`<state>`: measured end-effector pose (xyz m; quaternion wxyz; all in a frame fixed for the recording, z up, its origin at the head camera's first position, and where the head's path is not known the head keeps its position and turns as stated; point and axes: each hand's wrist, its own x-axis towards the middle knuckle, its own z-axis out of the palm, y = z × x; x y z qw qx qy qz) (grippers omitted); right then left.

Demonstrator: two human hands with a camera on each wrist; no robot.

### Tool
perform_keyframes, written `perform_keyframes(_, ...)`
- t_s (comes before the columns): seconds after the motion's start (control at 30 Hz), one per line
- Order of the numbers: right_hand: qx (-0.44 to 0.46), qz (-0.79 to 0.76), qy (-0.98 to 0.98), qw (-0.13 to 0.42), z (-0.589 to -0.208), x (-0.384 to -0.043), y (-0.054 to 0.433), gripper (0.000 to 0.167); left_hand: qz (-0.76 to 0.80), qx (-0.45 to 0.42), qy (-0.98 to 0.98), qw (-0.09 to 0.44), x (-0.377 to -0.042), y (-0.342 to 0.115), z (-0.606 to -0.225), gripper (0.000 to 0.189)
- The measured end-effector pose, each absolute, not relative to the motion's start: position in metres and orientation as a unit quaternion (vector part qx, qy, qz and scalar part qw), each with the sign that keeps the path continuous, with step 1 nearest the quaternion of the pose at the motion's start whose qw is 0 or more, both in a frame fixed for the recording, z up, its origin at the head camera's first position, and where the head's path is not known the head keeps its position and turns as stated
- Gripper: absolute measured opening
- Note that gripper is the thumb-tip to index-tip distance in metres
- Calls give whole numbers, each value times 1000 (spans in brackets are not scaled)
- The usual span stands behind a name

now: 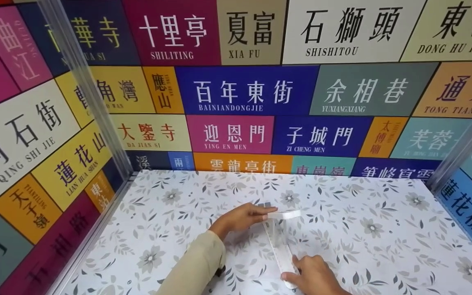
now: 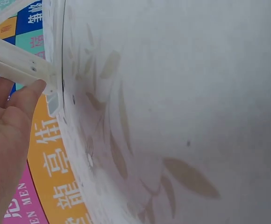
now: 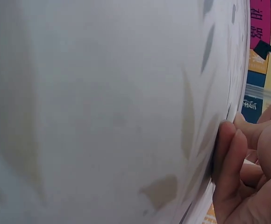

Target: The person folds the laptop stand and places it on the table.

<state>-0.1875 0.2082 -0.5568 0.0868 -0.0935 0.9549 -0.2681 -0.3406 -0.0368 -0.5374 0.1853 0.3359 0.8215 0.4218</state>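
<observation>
A long white T-shaped tool (image 1: 277,248), with a flat handle and a short crossbar (image 1: 291,214), slants over the flower-patterned tabletop. My left hand (image 1: 242,217) pinches its upper end close to the crossbar. The left wrist view shows thumb and fingers of that hand (image 2: 9,112) on the pale bar (image 2: 18,60), near where it meets the crosspiece. My right hand (image 1: 316,274) grips the lower end of the handle, thumb on top. In the right wrist view the fingers of the right hand (image 3: 247,168) are curled, and the handle is mostly hidden.
White tabletop (image 1: 383,262) printed with grey leaves and flowers lies under both hands. Colourful sign-patterned panels (image 1: 248,90) enclose it at the back and both sides. A clear corner strip (image 1: 92,90) stands at the back left, another at the back right.
</observation>
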Motion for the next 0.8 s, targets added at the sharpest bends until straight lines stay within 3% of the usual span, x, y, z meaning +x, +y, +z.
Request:
perform_keyframes(0.2, -92, -245, 964, 37, -558, -182, 194, 46, 408, 330, 829, 192, -344, -37, -539, 38)
perform_keyframes(0.33, -97, -234, 967, 5, -558, -178, 187, 57, 401, 330, 831, 200, -345, -37, -538, 38)
perform_keyframes(0.8, -91, -235, 967, -27, -562, -176, 177, 54, 440, 305, 815, 222, -344, -35, -542, 36)
